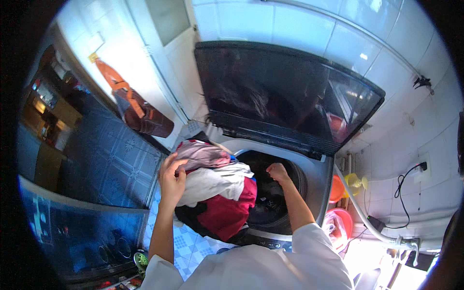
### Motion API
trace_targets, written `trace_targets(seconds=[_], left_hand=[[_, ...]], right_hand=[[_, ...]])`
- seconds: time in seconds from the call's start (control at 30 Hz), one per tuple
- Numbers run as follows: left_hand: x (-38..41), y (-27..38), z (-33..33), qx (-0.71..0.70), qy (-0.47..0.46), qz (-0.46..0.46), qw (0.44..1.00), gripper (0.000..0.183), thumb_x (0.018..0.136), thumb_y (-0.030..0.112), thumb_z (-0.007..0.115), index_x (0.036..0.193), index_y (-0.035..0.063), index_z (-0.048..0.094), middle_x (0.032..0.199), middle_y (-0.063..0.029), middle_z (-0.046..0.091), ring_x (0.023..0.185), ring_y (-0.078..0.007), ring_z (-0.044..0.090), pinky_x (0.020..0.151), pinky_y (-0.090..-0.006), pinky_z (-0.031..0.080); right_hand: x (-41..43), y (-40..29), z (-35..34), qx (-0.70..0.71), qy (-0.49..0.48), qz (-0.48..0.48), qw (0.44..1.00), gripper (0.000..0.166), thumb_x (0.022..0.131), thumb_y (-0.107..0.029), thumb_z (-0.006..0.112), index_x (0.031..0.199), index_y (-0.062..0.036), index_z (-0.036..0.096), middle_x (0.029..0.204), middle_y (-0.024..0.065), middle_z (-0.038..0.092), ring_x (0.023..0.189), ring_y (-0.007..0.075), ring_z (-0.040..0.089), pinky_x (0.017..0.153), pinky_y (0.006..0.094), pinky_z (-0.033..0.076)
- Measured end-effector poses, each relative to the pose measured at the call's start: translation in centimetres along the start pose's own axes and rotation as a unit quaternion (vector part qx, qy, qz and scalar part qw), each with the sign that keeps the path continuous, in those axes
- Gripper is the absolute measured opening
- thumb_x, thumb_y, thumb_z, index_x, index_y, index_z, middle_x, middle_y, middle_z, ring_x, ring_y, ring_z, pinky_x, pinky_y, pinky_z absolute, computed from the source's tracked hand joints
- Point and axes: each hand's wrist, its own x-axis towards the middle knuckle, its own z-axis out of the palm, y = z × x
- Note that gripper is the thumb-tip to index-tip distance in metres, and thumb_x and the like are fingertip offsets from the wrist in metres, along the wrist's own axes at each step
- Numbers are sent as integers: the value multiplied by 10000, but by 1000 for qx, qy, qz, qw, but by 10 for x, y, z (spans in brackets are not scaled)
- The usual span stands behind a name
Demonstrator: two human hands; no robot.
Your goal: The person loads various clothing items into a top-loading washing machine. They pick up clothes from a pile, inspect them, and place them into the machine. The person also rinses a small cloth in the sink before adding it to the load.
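Note:
Before me stands a top-loading washing machine (320, 185) with its dark lid (268, 87) raised. A pile of clothes lies over the machine's left side, with a white garment (214, 183), a dark red garment (230, 214) and a greyish-pink garment (203, 156). My left hand (174, 179) is at the pile's left edge, fingers apart and bent; whether it touches the cloth is unclear. Above the dark drum (270, 203) is my right hand (278, 172), its fingers curled. Whether it holds anything cannot be told. Dark items lie inside the drum.
Right of the machine are an orange basin (337, 188), a pink basin (346, 221) holding a plastic bag, a pale hose (357, 206) and a tap (415, 250). A black cable (398, 185) hangs from a wall socket. A brown bag (156, 121) hangs at the left.

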Motion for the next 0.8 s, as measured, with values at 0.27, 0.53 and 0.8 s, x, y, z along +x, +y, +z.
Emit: trace_targets(seconds=[0.27, 0.53, 0.8], left_hand=[[15, 6, 57, 168, -26, 29, 985, 176, 769, 59, 566, 933, 84, 625, 1137, -121, 559, 1097, -313, 483, 961, -417, 333], [14, 4, 65, 184, 1, 24, 983, 171, 761, 32, 557, 913, 72, 625, 1113, -112, 572, 1077, -302, 498, 949, -404, 347], [7, 12, 56, 123, 62, 21, 990, 231, 745, 53, 576, 974, 49, 605, 1089, -135, 574, 1032, -323, 514, 910, -408, 382]], right_hand=[[18, 144, 124, -114, -15, 168, 979, 286, 673, -105, 620, 947, -25, 639, 835, 74, 622, 743, 209, 580, 628, 339, 472], [-1, 213, 211, -220, -268, 191, 918, 372, 668, -190, 672, 1002, -31, 627, 946, 95, 622, 862, 251, 580, 704, 382, 478], [15, 101, 107, -267, -391, 70, 878, 472, 664, -276, 723, 1056, -36, 616, 1056, 116, 622, 980, 293, 580, 780, 425, 485]])
